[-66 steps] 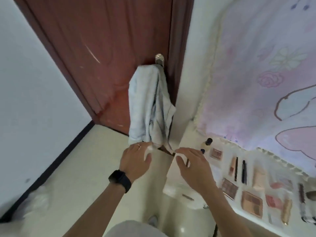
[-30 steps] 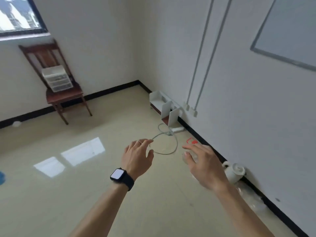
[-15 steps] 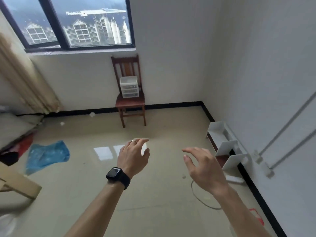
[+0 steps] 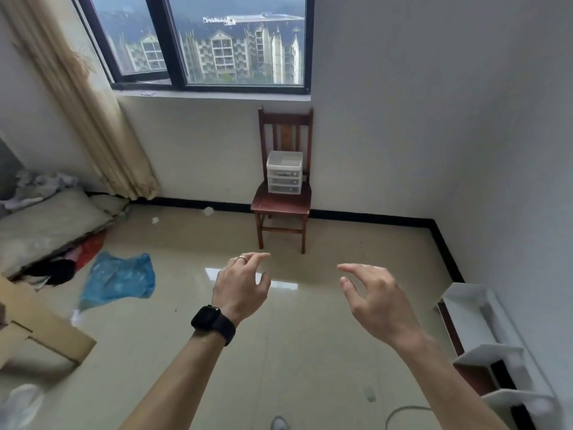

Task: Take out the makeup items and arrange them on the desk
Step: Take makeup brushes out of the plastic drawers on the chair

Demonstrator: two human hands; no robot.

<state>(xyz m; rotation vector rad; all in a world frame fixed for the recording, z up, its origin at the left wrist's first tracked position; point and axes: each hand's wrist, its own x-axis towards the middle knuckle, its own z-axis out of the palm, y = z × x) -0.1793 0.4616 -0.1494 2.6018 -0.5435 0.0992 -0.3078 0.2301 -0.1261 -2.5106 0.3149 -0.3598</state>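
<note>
Head view of a room, with the wooden chair (image 4: 280, 204) against the far wall as the landmark. A small translucent drawer unit (image 4: 284, 172) stands upright on the chair's seat, towards its backrest; what its drawers hold is too small to tell.

Both hands are raised in the foreground, nearer the camera than the chair and well apart from it. The left hand (image 4: 240, 288) hangs in front of the chair and slightly to its left, with its fingers loosely curved, the thumb apart from them, and nothing in its grasp. It wears a ring (image 4: 242, 258) on one finger and a dark watch (image 4: 214, 324) at the wrist. The right hand (image 4: 375, 301) hangs to the chair's right, with its fingers spread and gently bent, and is likewise empty. The two hands do not touch.

Above the chair is a dark-framed window (image 4: 217, 41), with a beige curtain (image 4: 86, 103) hanging to the chair's left. On the tiled floor (image 4: 341, 237) to the chair's left lie a blue plastic bag (image 4: 119, 279), bedding (image 4: 46, 221) and a piece of cardboard (image 4: 40, 330). To the chair's right, against the side wall, is a white shelf unit (image 4: 483, 336).
</note>
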